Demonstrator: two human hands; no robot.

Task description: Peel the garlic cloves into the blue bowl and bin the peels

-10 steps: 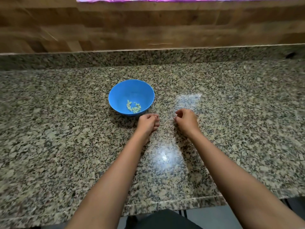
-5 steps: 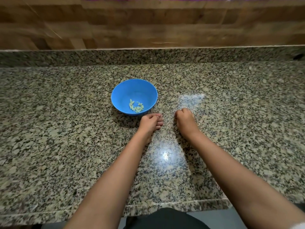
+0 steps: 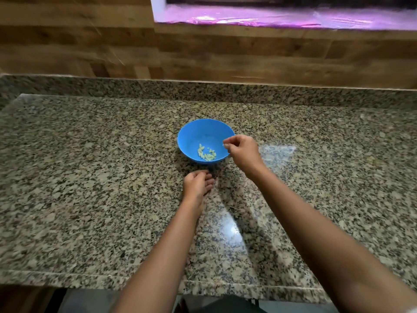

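We see a home kitchen, speckled granite counter (image 3: 90, 177) with matching upstand, wood-plank wall (image 3: 67, 41) behind, window sill (image 3: 270, 19) above, blue bowl (image 3: 187, 141) of peeled garlic cloves (image 3: 206, 153).

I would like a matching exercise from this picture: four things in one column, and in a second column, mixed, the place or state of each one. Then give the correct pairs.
Column one:
1. round blue plastic bowl
2. pale peeled garlic cloves
3. left hand
4. right hand

Column two:
A. raised at the bowl's right rim, fingertips pinched together
B. lying in a small pile inside the bowl
C. resting curled on the counter, in front of the bowl
D. standing on the speckled granite counter

Pairs: 1-D, 2-B, 3-C, 4-A
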